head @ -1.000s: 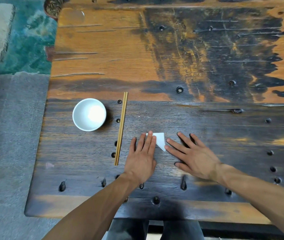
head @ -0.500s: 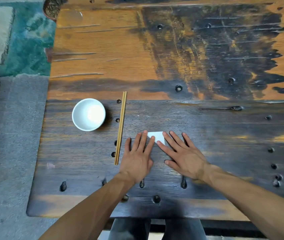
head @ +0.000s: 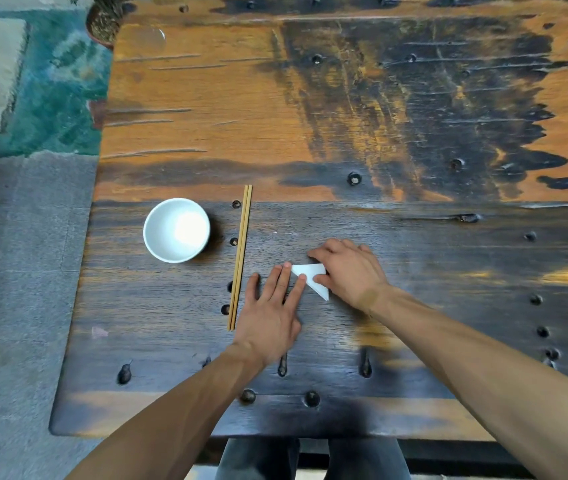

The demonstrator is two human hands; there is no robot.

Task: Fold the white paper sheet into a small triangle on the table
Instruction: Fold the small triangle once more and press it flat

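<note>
The white paper (head: 310,270) lies folded into a small triangle on the dark front plank of the wooden table (head: 431,258). My left hand (head: 270,313) rests flat with its fingers spread, and its fingertips touch the triangle's left corner. My right hand (head: 350,271) covers the triangle's right side with curled fingers. Its thumb presses on top of the paper, and its fingers reach past the far edge. Part of the paper is hidden under the right hand.
A white bowl (head: 176,230) stands to the left, with a pair of wooden chopsticks (head: 240,258) lying lengthwise between it and my left hand. The table's left edge drops to grey floor and a teal rug (head: 50,91). A potted plant (head: 104,19) sits at the far left corner.
My right hand has moved from lying flat beside the paper to on top of it, with its fingers now curled. The paper shows as a clearer triangle. My left hand has stayed flat.
</note>
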